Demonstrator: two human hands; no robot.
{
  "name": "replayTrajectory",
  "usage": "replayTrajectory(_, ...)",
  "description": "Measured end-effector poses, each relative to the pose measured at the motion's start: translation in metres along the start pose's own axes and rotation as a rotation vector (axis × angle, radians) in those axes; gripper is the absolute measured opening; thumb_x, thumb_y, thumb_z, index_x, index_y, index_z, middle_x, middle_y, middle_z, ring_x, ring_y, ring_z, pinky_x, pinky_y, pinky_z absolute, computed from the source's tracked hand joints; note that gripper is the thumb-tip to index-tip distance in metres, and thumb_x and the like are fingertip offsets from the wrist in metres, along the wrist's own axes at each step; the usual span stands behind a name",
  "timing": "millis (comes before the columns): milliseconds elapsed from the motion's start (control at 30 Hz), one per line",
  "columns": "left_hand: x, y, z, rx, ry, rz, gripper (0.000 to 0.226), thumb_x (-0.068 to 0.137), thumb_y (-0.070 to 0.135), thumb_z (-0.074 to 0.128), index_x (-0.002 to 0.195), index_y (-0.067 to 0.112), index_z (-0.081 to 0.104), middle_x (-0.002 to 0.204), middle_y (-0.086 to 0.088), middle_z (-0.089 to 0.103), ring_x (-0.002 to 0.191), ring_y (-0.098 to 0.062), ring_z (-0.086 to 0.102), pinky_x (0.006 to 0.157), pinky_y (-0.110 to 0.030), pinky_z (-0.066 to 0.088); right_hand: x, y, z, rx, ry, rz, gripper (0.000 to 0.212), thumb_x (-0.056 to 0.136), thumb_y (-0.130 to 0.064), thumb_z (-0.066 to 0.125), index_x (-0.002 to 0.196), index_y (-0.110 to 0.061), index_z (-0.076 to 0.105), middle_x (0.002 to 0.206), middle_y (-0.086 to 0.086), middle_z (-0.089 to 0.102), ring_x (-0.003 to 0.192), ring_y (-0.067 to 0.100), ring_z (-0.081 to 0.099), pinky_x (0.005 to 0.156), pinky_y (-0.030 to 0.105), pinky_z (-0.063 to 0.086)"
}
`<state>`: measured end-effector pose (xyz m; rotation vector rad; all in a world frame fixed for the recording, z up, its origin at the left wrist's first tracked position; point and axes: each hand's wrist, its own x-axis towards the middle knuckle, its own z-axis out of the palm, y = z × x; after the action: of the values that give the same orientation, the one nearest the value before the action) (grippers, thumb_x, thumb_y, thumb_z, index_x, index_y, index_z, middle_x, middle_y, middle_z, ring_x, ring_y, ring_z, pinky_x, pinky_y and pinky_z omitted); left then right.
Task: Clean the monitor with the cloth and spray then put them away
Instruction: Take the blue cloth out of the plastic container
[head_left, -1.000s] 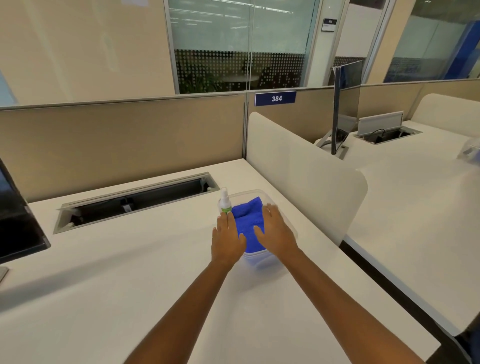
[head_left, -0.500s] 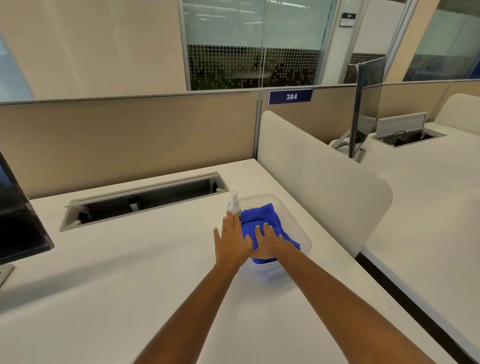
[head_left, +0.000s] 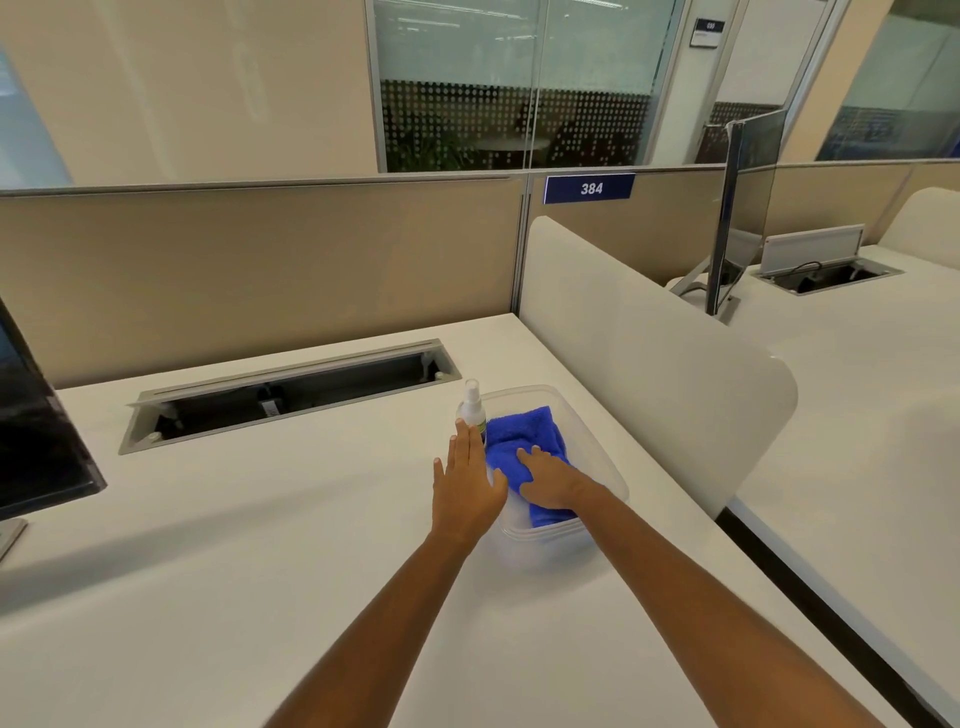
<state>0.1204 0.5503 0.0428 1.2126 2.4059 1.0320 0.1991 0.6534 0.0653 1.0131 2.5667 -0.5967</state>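
Observation:
A clear plastic tub (head_left: 597, 447) sits on the white desk (head_left: 260, 519) near the right divider. Inside it lies a folded blue cloth (head_left: 524, 431), and a small white spray bottle (head_left: 471, 408) with a green label stands at the tub's far left corner. My right hand (head_left: 550, 480) is down in the tub, its fingers curled into the cloth. My left hand (head_left: 467, 486) lies flat with straight fingers against the tub's left side, fingertips just short of the bottle. The dark monitor (head_left: 36, 431) shows only its edge at the far left.
An open cable tray slot (head_left: 291, 395) runs along the back of the desk. A white rounded divider (head_left: 649, 374) stands right of the tub. Beyond it a second desk (head_left: 857, 389) carries another monitor (head_left: 737, 218). Beige partitions close off the back.
My right hand has sunk from the top of the tub into it and curled its fingers into the blue cloth. My left hand has stayed flat at the tub's left side.

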Motion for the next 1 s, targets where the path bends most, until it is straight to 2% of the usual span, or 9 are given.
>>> replayTrajectory(200,-0.003,0.002,-0.004,-0.091,-0.026,-0.020,0.073,0.093,0.026,0.046,0.146,0.013,-0.002,0.157,-0.004,0.010,0.142,-0.023,0.020,0.117,-0.042,0.010,-0.017,0.011,-0.026,0.380,0.204,0.020,0.051,0.097,-0.011,0.032,0.146,-0.015,0.024,0.151,0.011,0.031,0.135,0.028,0.034,0.110,0.034,0.027)
replayTrajectory(333,-0.002,0.006,-0.009,-0.033,-0.063,-0.016,0.067,0.094,0.028,0.044,0.146,0.013,0.005,0.157,-0.007,0.008,0.142,-0.025,0.019,0.116,-0.045,0.013,-0.035,0.008,-0.048,0.624,0.409,0.001,0.046,0.090,-0.005,0.034,0.133,-0.015,0.046,0.129,0.012,0.055,0.107,0.027,0.055,0.094,0.036,0.043)
replayTrajectory(433,-0.004,0.009,-0.014,0.019,-0.082,-0.031,0.060,0.096,0.030,0.039,0.145,0.011,0.010,0.156,-0.010,0.010,0.142,-0.026,0.019,0.115,-0.045,0.014,-0.050,0.000,-0.062,0.690,0.489,-0.013,0.047,0.088,-0.005,0.032,0.131,-0.013,0.048,0.116,0.008,0.060,0.090,0.023,0.056,0.081,0.031,0.045)
replayTrajectory(567,-0.012,0.019,-0.025,-0.113,0.024,0.002,0.052,0.096,0.027,0.040,0.142,0.010,0.021,0.147,-0.011,0.033,0.131,-0.025,0.038,0.108,-0.038,0.029,-0.072,-0.018,-0.068,0.740,0.558,-0.050,0.044,0.090,-0.007,0.032,0.130,-0.014,0.049,0.103,0.006,0.059,0.067,0.011,0.051,0.063,0.024,0.041)
replayTrajectory(667,-0.018,0.033,-0.044,-0.229,0.076,-0.006,0.042,0.098,0.028,0.035,0.136,0.012,0.034,0.135,-0.013,0.050,0.118,-0.025,0.051,0.096,-0.034,0.041,-0.090,-0.035,-0.063,0.756,0.578,-0.074,0.047,0.091,-0.009,0.032,0.136,-0.017,0.043,0.116,0.004,0.058,0.071,0.010,0.053,0.067,0.023,0.044)
replayTrajectory(767,-0.025,0.044,-0.069,-0.442,0.109,-0.075,0.042,0.099,0.034,0.024,0.112,0.007,0.053,0.108,-0.015,0.061,0.098,-0.026,0.058,0.080,-0.032,0.046,-0.109,-0.056,-0.051,0.669,0.578,-0.137,0.049,0.092,-0.009,0.034,0.140,-0.019,0.038,0.132,0.004,0.053,0.094,0.017,0.056,0.080,0.025,0.043)
replayTrajectory(833,-0.031,0.047,-0.086,-0.644,0.095,-0.136,0.053,0.099,0.040,0.019,0.118,0.003,0.053,0.110,-0.016,0.061,0.100,-0.032,0.061,0.082,-0.038,0.049,-0.119,-0.071,-0.038,0.565,0.556,-0.173,0.051,0.093,-0.009,0.035,0.142,-0.020,0.034,0.141,0.005,0.046,0.112,0.021,0.052,0.091,0.026,0.039)
replayTrajectory(900,-0.037,0.045,-0.100,-0.784,0.052,-0.180,0.058,0.097,0.045,0.021,0.125,0.003,0.049,0.116,-0.016,0.059,0.105,-0.034,0.060,0.075,-0.035,0.051,-0.125,-0.088,-0.023,0.460,0.534,-0.221,0.052,0.095,-0.011,0.036,0.145,-0.019,0.028,0.146,0.004,0.041,0.123,0.023,0.047,0.098,0.027,0.035)
replayTrajectory(1000,-0.044,0.034,-0.116,-0.906,-0.007,-0.220,0.045,0.095,0.042,0.035,0.113,0.007,0.056,0.109,-0.010,0.061,0.103,-0.027,0.058,0.068,-0.028,0.050,-0.129,-0.113,0.002,0.285,0.511,-0.306,0.055,0.096,-0.012,0.036,0.148,-0.016,0.017,0.154,0.003,0.026,0.140,0.021,0.027,0.112,0.033,0.029)
